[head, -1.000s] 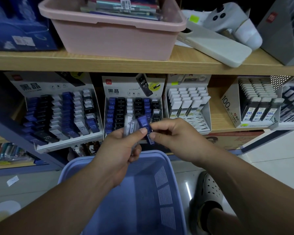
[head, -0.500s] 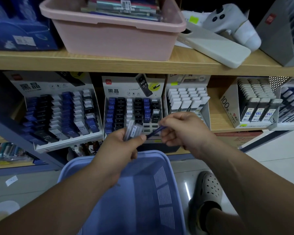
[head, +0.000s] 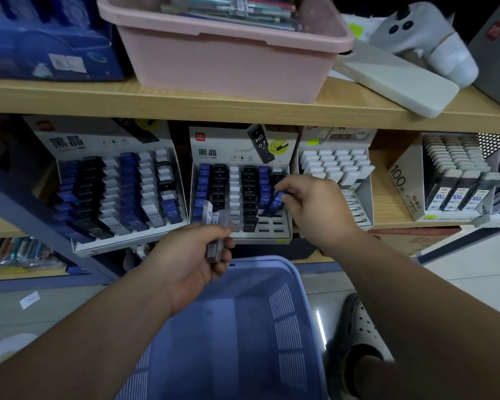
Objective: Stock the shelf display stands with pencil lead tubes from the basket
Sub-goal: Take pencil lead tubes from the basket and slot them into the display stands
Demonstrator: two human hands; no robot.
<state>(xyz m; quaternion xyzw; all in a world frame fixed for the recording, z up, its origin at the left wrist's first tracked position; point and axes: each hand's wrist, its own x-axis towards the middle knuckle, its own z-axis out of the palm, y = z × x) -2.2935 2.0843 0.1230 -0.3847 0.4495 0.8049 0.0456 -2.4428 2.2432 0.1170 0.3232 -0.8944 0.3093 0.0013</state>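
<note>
Slots (head: 272,223) stand open at lower right of center-frame stand (head: 223,153); right grip (head: 309,202) pinches glossy blue tube (head: 275,204) there, left grip (head: 191,261) clamps clear flat tubes (head: 214,223) over slatted basket (head: 274,264) rim.

dim, bluish | wide-angle bowing at edges | edges motion-blurred | floor (head: 471,272) glare

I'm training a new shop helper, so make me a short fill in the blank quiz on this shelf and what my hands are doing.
1. The right hand pinches a ____ lead tube at the middle display stand.
2. The left hand grips several pale tubes, and the print at the top of that stand reads HB ____.
3. The tub on the upper shelf is ____.

Missing words: blue; 0.7; pink.
</note>
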